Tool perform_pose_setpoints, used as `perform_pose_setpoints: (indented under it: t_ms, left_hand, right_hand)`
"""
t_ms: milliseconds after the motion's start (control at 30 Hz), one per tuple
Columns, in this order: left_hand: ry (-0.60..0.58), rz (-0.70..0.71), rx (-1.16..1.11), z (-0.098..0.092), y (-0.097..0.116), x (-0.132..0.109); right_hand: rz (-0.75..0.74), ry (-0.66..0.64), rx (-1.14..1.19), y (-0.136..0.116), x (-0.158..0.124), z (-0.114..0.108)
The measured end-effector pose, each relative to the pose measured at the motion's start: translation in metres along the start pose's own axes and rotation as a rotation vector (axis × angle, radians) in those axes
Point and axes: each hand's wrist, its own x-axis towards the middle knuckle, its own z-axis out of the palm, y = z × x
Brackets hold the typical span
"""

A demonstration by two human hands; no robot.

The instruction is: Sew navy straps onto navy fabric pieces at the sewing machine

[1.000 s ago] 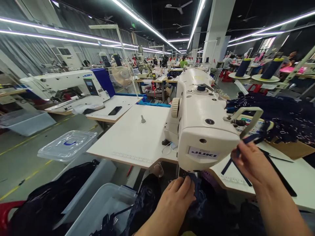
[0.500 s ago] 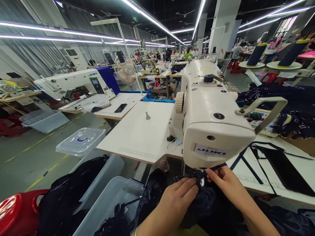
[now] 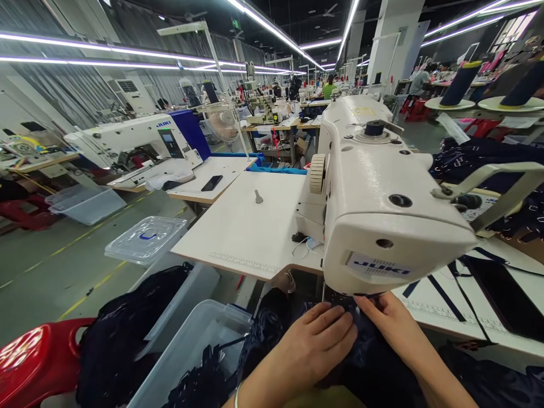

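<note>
Both hands work at the dark navy fabric (image 3: 368,360) under the head of a white JUKI sewing machine (image 3: 395,226). My left hand (image 3: 312,345) lies over the fabric, its fingers together and bent down onto it. Close under the machine's front, my right hand (image 3: 393,323) is closed in a pinch at the fabric's edge, thumb towards the left hand. The machine head covers the needle area and part of the right fingertips. More of the same fabric hangs over my lap.
Left of the machine is a white tabletop (image 3: 250,221) bearing a small metal piece (image 3: 258,197). Clear plastic bins (image 3: 191,334), a red stool (image 3: 38,357) and piled dark fabric (image 3: 131,317) stand at left. A black flat panel (image 3: 505,294) and straps (image 3: 446,297) lie at right.
The view has shifted, so the machine appears farther right and larger. My left hand has moved slightly right over the fabric. A small white patch between the hands is no longer visible.
</note>
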Motion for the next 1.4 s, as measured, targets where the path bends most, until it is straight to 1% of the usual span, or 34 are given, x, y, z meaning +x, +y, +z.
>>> perform_pose_setpoints:
  t_ms: [267, 400, 500, 600, 667, 733, 833, 900, 967, 1000, 1067, 1133, 1267, 1400]
  left_hand:
    - [-0.031, -0.017, 0.008, 0.001, 0.000, 0.001]
    - [-0.047, -0.032, 0.015, 0.001, 0.000, 0.004]
    - [-0.030, -0.050, 0.013, 0.002, 0.000, 0.006]
    - [0.018, -0.082, -0.027, 0.007, 0.000, 0.008]
    - [0.062, -0.124, -0.060, 0.010, -0.001, 0.010]
    - [0.086, -0.168, -0.075, 0.013, -0.001, 0.011]
    - [0.063, -0.177, -0.047, 0.011, 0.001, 0.012]
    - [0.020, -0.149, -0.015, 0.009, 0.003, 0.012]
    - [0.001, -0.125, 0.029, 0.009, 0.007, 0.012]
    - [0.006, -0.116, 0.060, 0.010, 0.009, 0.012]
    - [0.052, -0.113, 0.140, 0.014, 0.014, 0.011]
    - [0.081, -0.112, 0.219, 0.018, 0.018, 0.010]
    - [0.086, -0.125, 0.308, 0.027, 0.021, 0.010]
    - [0.099, -0.158, 0.319, 0.031, 0.022, 0.011]
  right_hand:
    - [-0.011, -0.071, -0.006, 0.006, 0.001, -0.006]
    - [-0.041, -0.072, 0.000, 0.007, 0.002, -0.007]
    - [-0.049, -0.088, -0.004, 0.002, 0.003, -0.009]
    - [-0.047, -0.105, -0.016, -0.003, -0.001, -0.010]
    - [-0.033, -0.082, -0.013, -0.001, -0.006, -0.009]
    - [-0.002, -0.030, -0.008, 0.004, -0.011, -0.007]
    - [-0.011, 0.022, 0.017, 0.005, -0.014, -0.005]
    - [-0.058, 0.037, 0.011, -0.001, -0.010, -0.004]
    - [-0.106, 0.057, -0.050, -0.009, -0.002, -0.003]
    - [-0.137, 0.064, -0.090, -0.014, 0.003, -0.004]
    - [-0.223, 0.074, -0.167, -0.020, 0.013, -0.004]
    - [-0.320, 0.089, -0.231, -0.022, 0.021, -0.004]
    - [-0.488, 0.146, -0.383, -0.013, 0.032, -0.005]
    - [-0.557, 0.174, -0.452, 0.002, 0.037, -0.004]
